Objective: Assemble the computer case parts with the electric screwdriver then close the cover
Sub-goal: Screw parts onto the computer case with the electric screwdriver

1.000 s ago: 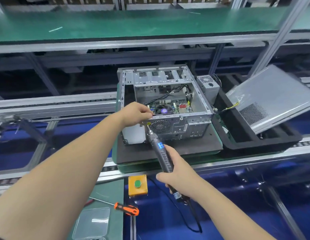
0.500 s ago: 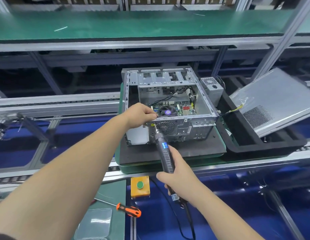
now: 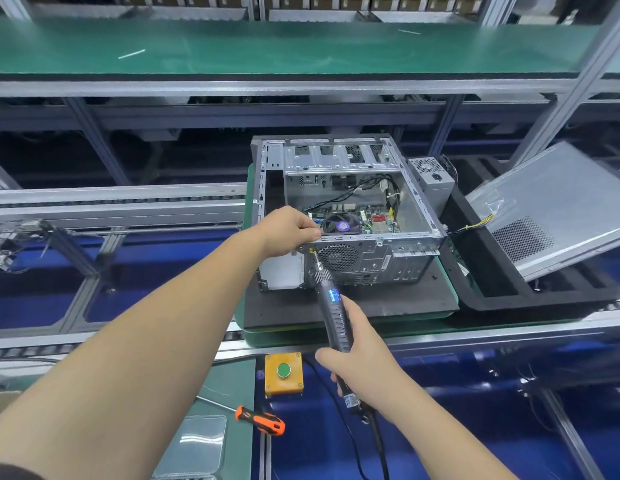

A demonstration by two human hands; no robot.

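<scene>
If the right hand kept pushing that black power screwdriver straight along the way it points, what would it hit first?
The right hand aims the black electric screwdriver up-left at the grey metal computer case. Its tip already seems to meet the rear panel beside the round fan grille, just under the left hand.

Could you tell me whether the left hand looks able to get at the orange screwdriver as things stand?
Probably not yet: the left hand grips the case edge. The orange screwdriver lies uncovered near the person, so letting go should free the way.

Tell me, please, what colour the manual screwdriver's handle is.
Orange and black, on the manual screwdriver; head view.
</scene>
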